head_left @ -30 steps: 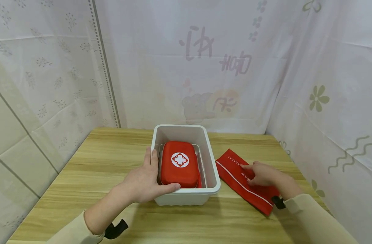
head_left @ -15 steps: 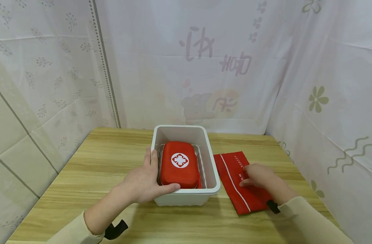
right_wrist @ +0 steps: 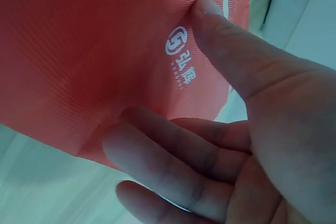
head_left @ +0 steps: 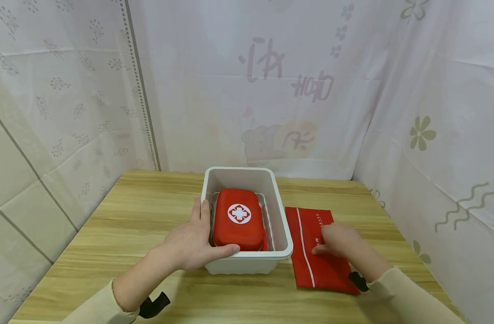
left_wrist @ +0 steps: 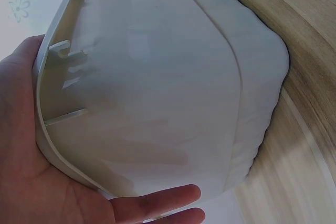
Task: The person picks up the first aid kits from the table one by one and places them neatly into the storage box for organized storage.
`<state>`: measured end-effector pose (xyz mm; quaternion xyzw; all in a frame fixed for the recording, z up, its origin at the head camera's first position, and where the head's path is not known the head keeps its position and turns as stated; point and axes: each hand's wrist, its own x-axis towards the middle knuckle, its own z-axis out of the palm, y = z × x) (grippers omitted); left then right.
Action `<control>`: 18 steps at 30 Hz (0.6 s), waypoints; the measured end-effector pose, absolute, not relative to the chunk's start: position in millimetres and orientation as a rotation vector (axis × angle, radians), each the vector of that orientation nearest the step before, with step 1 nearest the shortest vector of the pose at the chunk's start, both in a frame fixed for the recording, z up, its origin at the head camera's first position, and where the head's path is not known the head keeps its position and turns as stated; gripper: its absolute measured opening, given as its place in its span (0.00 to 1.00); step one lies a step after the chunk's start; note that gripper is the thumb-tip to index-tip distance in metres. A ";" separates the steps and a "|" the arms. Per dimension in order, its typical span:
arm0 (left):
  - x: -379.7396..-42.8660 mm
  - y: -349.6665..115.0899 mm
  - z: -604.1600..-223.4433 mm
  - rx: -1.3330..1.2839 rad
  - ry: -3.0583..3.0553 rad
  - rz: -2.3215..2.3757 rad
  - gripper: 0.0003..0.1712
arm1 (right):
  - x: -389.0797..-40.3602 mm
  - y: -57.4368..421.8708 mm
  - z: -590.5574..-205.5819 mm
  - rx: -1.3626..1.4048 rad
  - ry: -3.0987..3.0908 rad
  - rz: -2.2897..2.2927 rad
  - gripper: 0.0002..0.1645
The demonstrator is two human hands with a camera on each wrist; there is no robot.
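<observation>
A white plastic bin (head_left: 247, 176) stands on the table, and my left hand (head_left: 192, 240) holds its near left corner. My thumb lies along the front rim; in the left wrist view, two fingers (left_wrist: 157, 203) reach down the outer wall. Inside the bin lies a red first-aid case (head_left: 230, 236) with a white cross, on a clear tray (head_left: 269, 225). To the right, a flat red cloth bag (head_left: 305, 256) with a white stripe and logo lies on the table. My right hand (head_left: 344, 247) rests on it, thumb tip and half-bent fingers touching the cloth.
The wooden tabletop (head_left: 149, 216) reaches back to a patterned white curtain (head_left: 214, 112). More curtain (head_left: 445, 148) closes in the right side, close to my right arm. A bit of red material (head_left: 265, 240) shows beside the case in the bin.
The red cloth bag has turned clockwise under my right hand, so its stripe now runs nearly straight toward me. My right hand has shifted slightly left and nearer. My left hand and the bin have stayed put.
</observation>
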<state>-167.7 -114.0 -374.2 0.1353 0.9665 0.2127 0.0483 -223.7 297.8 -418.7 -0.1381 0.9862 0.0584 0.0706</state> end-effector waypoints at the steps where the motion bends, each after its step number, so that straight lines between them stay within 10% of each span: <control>1: -167.8 -114.0 -374.4 0.411 2.946 0.648 0.87 | -222.1 296.6 -418.2 -0.410 2.962 0.173 0.30; 18: -168.1 -113.5 -374.8 0.408 2.941 0.652 0.86 | -258.2 347.3 -409.5 -0.211 2.793 -0.670 0.43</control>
